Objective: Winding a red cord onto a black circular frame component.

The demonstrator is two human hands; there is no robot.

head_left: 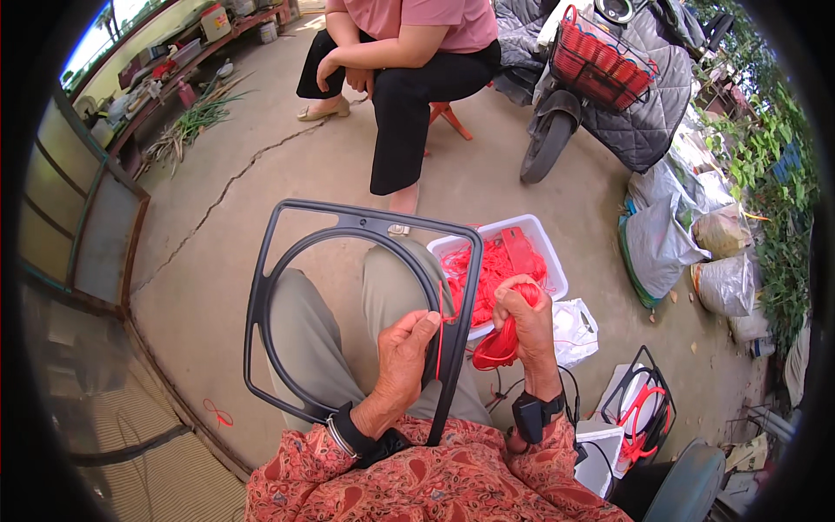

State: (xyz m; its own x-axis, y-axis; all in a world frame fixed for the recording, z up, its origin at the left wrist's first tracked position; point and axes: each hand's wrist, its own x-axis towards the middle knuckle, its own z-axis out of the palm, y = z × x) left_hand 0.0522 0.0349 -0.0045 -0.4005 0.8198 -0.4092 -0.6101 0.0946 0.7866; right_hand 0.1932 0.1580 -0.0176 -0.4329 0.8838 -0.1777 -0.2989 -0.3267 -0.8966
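Note:
A black plastic frame with a round ring inside it rests across my lap, tilted toward me. My left hand is at the ring's right side, thumb and forefinger pinched on a thin red cord that runs along the gap between ring and outer bar. To the right of the frame, my right hand is closed around a wound bundle of red cord. Just beyond it, a white plastic tub holds loose red cord in a tangled heap.
A white plastic bag lies beside the tub. Another black frame with red cord stands at lower right, near a white box. Facing me sits a person in black trousers. A scooter and filled sacks line the right.

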